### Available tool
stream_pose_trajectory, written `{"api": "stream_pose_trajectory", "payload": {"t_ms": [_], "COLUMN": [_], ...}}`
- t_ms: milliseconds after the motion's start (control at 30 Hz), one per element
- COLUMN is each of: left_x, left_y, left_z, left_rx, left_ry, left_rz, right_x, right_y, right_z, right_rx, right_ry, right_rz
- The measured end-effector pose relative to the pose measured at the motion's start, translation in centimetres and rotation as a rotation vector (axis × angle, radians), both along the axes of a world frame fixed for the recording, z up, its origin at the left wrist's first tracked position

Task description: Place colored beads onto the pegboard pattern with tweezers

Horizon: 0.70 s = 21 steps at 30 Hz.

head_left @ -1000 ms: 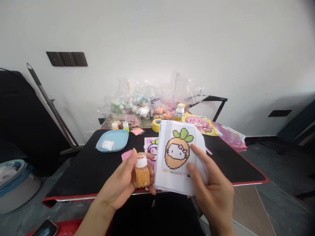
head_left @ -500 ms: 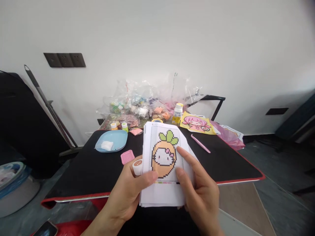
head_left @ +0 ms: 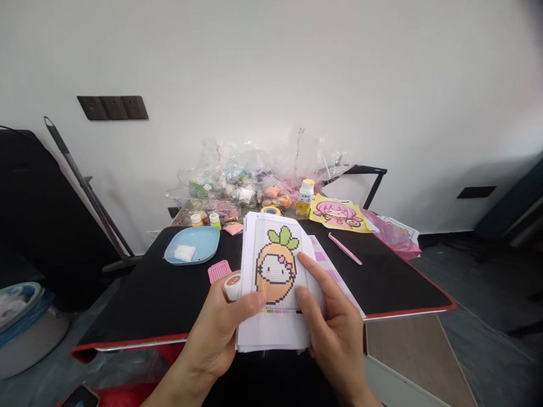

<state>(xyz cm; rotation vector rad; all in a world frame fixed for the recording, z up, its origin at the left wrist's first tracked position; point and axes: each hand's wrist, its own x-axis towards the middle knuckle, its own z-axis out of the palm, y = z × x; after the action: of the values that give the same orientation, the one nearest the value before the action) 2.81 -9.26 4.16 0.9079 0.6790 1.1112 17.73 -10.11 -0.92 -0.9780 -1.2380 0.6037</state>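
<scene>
Both hands hold a stack of printed paper sheets (head_left: 275,330) over the front of the table. The top sheet shows a pixel-grid pattern of an orange carrot with green leaves and a white cat face with a pink bow. My left hand (head_left: 212,333) grips the lower left side, its thumb lying on the top sheet. Against that hand's index finger is a small white round piece with a brown top (head_left: 232,286). My right hand (head_left: 335,322) clasps the right edge, thumb and index finger on the paper. Behind the stack, a pink-and-white checked sheet (head_left: 333,274) lies on the table.
A blue tray (head_left: 207,237) with a white packet stands left, near a pink ridged tray (head_left: 219,271). Bead bags (head_left: 237,192), small bottles and a white-yellow bottle (head_left: 304,198) line the back. Pink tweezers (head_left: 345,249) and a yellow character picture (head_left: 339,215) lie right.
The stack and both hands have shifted slightly left. The pink-and-white checked sheet now shows to the right of the stack.
</scene>
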Motion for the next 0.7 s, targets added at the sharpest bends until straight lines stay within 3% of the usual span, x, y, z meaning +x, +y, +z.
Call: {"api": "stream_pose_trajectory", "payload": {"t_ms": [267, 700], "left_x": [0.15, 0.14], "left_y": [-0.13, -0.09], "left_z": [0.23, 0.21], "left_rx": [-0.008, 0.003], "left_ry": [-0.055, -0.057], "left_rz": [-0.013, -0.021], "right_x": [-0.89, -0.70], "right_y": [0.00, 0.30], "right_z": [0.16, -0.26], "right_rx": [-0.045, -0.036], "right_ry": [0.139, 0.125], "right_rz": [-0.001, 0.038]}}
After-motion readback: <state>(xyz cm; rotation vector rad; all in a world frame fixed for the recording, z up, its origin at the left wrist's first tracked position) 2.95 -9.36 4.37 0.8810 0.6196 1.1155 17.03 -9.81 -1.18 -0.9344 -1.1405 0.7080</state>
